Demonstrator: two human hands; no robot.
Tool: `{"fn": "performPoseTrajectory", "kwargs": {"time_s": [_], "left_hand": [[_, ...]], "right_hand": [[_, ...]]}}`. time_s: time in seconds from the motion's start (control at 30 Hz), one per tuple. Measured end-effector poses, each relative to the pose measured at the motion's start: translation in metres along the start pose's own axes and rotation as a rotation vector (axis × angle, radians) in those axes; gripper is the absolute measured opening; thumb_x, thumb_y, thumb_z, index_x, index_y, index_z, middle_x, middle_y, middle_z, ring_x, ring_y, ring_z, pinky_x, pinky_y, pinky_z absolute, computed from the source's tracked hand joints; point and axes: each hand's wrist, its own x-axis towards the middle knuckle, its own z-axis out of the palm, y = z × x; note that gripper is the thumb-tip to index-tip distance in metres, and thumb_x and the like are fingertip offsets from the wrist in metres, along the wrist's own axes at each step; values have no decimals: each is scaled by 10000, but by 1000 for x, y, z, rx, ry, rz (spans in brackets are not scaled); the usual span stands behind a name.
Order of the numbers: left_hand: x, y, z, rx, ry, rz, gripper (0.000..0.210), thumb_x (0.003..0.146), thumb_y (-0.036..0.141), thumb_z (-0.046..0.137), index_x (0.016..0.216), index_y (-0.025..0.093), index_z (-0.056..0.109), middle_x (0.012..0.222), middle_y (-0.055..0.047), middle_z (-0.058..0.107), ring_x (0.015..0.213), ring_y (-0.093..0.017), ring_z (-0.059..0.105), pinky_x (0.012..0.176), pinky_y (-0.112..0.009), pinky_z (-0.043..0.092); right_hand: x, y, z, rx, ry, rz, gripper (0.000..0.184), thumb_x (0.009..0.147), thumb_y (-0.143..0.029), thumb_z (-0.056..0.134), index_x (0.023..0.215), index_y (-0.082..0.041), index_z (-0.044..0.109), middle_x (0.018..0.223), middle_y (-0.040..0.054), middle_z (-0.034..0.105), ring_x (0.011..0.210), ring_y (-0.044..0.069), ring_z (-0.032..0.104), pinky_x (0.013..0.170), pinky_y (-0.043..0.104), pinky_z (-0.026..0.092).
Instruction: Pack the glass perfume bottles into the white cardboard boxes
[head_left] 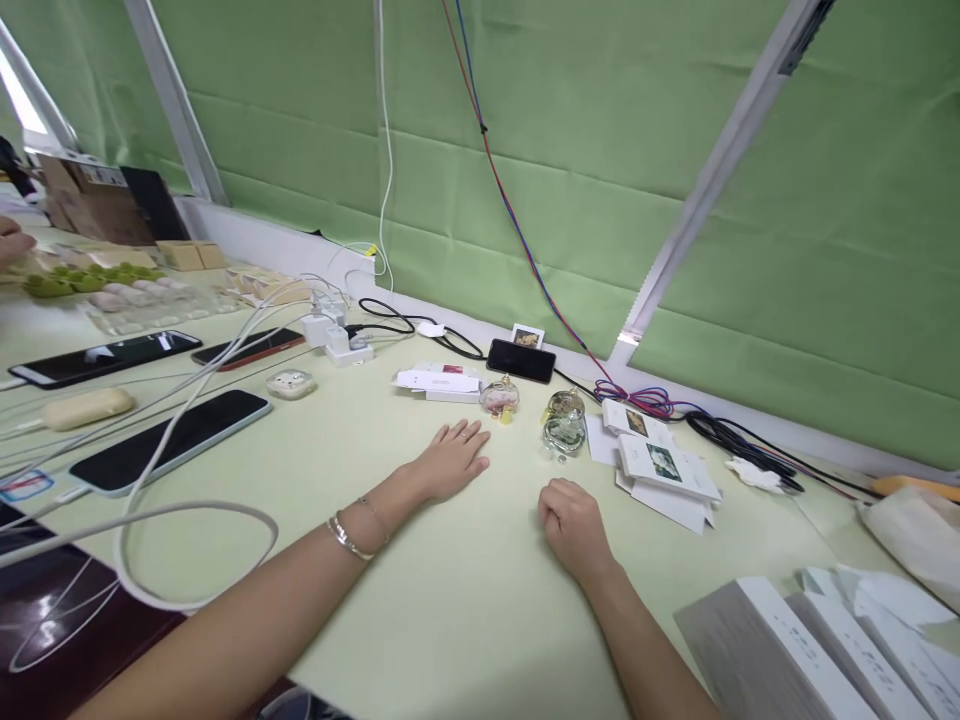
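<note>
My left hand (452,460) lies flat on the pale green table (450,620), fingers stretched out, holding nothing. Just beyond its fingertips stands a round glass bottle with pink contents (500,397), small yellow pieces (506,414) at its base. Closed in a fist, my right hand (574,525) rests on the table with nothing showing in it. Past its knuckles are two more glass bottles, a clear one (564,436) in front of a darker one (566,404). To their right lie flattened white cartons with small pictures (664,465). Other white cartons (439,382) lie behind my left hand.
A black phone (521,360) leans at the back. Phones (172,440), white cables (150,490) and a power adapter (337,340) crowd the left, beyond them egg-like items in trays (135,295) and another person's hand (11,242). White boxes (795,650) stand front right; cables (742,440) run behind.
</note>
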Motion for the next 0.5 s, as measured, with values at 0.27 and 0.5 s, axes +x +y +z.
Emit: {"fn": "performPoseTrajectory", "kwargs": {"time_s": [0.27,0.5], "left_hand": [[10,2,5,10,118,-50,590,851,438,300,1341,108,298,1395,-162,340,1303,-277,267,1043,-438,194],[27,1,12,-28,288,-114,601,798,415,412,1328,151,307,1232,-157,454,1153,-317,416,954,-453,305]], "right_hand": [[3,7,1,-39,9,27,250,566,54,345,508,-186,384,504,-21,420,516,111,393,536,211,291],[2,5,10,185,45,207,229,554,14,320,490,-190,401,497,-22,438,494,107,430,497,201,303]]}}
